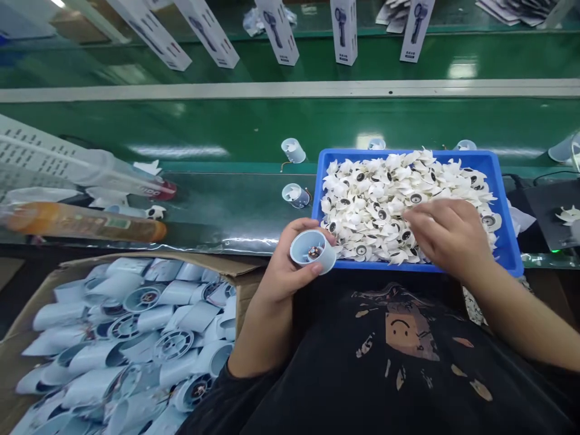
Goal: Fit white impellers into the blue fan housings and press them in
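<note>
My left hand (286, 269) is wrapped around a light blue fan housing (327, 261), its open end tilted up toward me. Inside that housing a small motor with copper windings shows. Over the right part of a blue tray (510, 251) is my right hand (446, 232), fingers bent and pressed together at the pile of white fan impellers (376, 193). Whatever its fingertips hold, if anything, is hidden. Many impellers show dark round hubs.
A cardboard box (247, 293) of blue housings (172, 344) stands at lower left. Housings with impellers (293, 151) stand beyond the tray. Bottles (86, 222) lie at left; white product boxes (344, 30) line the far side. A black device (550, 205) sits at right.
</note>
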Demonstrator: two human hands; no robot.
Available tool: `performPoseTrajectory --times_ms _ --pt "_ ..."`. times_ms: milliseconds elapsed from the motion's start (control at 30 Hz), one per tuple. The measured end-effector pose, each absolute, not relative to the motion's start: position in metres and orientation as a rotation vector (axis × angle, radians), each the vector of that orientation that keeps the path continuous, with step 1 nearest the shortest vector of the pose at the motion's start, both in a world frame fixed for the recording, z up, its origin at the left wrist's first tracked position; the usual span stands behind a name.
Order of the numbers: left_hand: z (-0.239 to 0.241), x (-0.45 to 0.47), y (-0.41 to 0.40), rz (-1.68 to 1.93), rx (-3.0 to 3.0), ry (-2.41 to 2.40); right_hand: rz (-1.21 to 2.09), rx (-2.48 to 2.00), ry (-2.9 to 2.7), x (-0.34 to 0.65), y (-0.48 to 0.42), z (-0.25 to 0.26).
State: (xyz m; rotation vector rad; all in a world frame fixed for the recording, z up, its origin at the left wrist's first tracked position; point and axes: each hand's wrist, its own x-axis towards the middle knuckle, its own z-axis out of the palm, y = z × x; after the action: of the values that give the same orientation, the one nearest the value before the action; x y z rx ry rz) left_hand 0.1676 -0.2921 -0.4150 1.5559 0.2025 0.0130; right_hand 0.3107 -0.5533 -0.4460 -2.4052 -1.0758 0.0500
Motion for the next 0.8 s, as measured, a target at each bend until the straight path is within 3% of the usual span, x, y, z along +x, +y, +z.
performPoseTrajectory --times_ms 200,467,600,733,800 --pt "-0.423 0.175 -0.301 0.077 1.423 0.340 0.403 -2.962 -1.211 0.339 -0.500 -0.437" --pt "-0.437 0.183 -0.310 0.004 1.492 0.159 0.200 -2.922 -1.035 0.326 -0.494 -0.445" --pt "-0.432 0.186 -0.314 -0.005 1.764 0.127 0.125 -2.360 -0.837 0.321 -0.514 -0.435" --pt "-0.426 0.192 -0.322 0.074 2.033 -0.136 0.758 -1.512 -0.553 0.307 -0.527 -0.427" --pt "-0.426 0.194 -0.326 0.117 2.134 -0.215 0.896 -1.330 -0.510 0.299 -0.528 -0.426"
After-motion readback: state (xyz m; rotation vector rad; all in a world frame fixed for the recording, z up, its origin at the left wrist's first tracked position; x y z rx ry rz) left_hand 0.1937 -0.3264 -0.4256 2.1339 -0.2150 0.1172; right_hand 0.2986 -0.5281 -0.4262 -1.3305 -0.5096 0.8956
